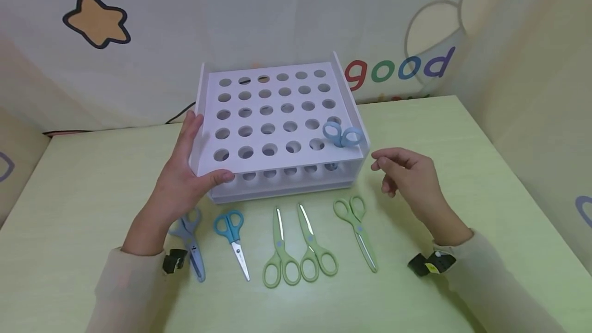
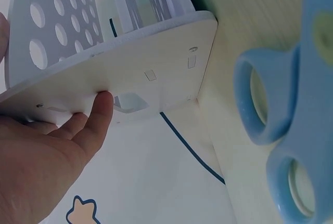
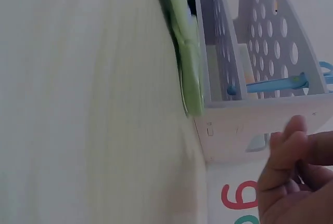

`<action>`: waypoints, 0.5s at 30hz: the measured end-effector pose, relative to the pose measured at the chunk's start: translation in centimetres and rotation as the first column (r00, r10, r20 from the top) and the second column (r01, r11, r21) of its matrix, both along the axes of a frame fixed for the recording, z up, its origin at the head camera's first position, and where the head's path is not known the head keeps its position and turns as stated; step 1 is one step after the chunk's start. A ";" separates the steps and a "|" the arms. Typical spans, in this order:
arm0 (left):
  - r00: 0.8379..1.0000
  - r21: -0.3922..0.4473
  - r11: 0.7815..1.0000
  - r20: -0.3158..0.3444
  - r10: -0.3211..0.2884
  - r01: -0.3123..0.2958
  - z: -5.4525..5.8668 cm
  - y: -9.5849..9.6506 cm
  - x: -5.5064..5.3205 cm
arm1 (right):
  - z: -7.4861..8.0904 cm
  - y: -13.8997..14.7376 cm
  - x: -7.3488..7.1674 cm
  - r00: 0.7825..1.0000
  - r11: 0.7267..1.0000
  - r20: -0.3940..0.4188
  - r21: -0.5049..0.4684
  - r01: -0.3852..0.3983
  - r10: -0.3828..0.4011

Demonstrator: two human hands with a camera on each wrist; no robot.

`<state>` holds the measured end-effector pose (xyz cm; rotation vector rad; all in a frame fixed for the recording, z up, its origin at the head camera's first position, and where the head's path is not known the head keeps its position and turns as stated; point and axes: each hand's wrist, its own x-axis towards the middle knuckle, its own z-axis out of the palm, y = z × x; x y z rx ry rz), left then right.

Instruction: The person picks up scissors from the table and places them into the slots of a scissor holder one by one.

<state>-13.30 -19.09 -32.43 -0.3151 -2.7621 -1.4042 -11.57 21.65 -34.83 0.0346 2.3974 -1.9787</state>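
Observation:
A white rack [image 1: 277, 119] with rows of round holes stands on the table. My left hand [image 1: 182, 168] holds its left side, the fingers along the outer side panel and the thumb on the front top edge. Light blue scissors [image 1: 341, 136] stand in a hole at the rack's front right, handles up; in the right wrist view their blades reach the lower shelf. Just off the rack's right side is my right hand [image 1: 407, 173], fingers loosely bent and holding nothing. Before the rack lie grey-blue scissors [image 1: 188, 238], teal scissors [image 1: 233, 235] and three green scissors [image 1: 279, 253].
The pale yellow-green table [image 1: 416, 292] meets a printed curtain [image 1: 259, 9] behind the rack. A dark cable [image 1: 180, 112] runs along the table's back edge at left. The green scissors at right [image 1: 358, 225] lie closest to the right hand.

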 end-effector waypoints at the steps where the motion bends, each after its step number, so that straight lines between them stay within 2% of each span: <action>1: 1.000 0.001 1.000 -0.001 0.000 0.000 0.0 0.0 0.0 | -0.4 0.0 0.1 0.999 0.999 0.032 0.048 -0.022 0.021; 4: 1.000 0.006 1.000 -0.003 -0.002 0.002 0.1 -0.1 0.0 | -1.2 -0.1 0.3 0.986 0.973 0.132 0.197 -0.123 0.098; 7: 1.000 0.016 1.000 0.000 -0.004 0.004 0.2 -0.1 0.1 | -1.7 -0.2 0.5 0.962 0.934 0.208 0.275 -0.229 0.175; 9: 1.000 0.023 1.000 0.002 -0.005 0.005 0.2 -0.1 0.0 | -2.0 -0.4 0.7 0.951 0.901 0.212 0.328 -0.285 0.223; 11: 1.000 0.028 1.000 0.001 -0.008 0.008 0.1 -0.1 0.0 | -2.3 -0.6 0.8 0.943 0.860 0.177 0.390 -0.329 0.281; 15: 1.000 0.032 0.999 -0.004 -0.013 0.013 0.1 -0.1 0.0 | -2.5 -0.8 0.9 0.919 0.753 0.121 0.539 -0.378 0.375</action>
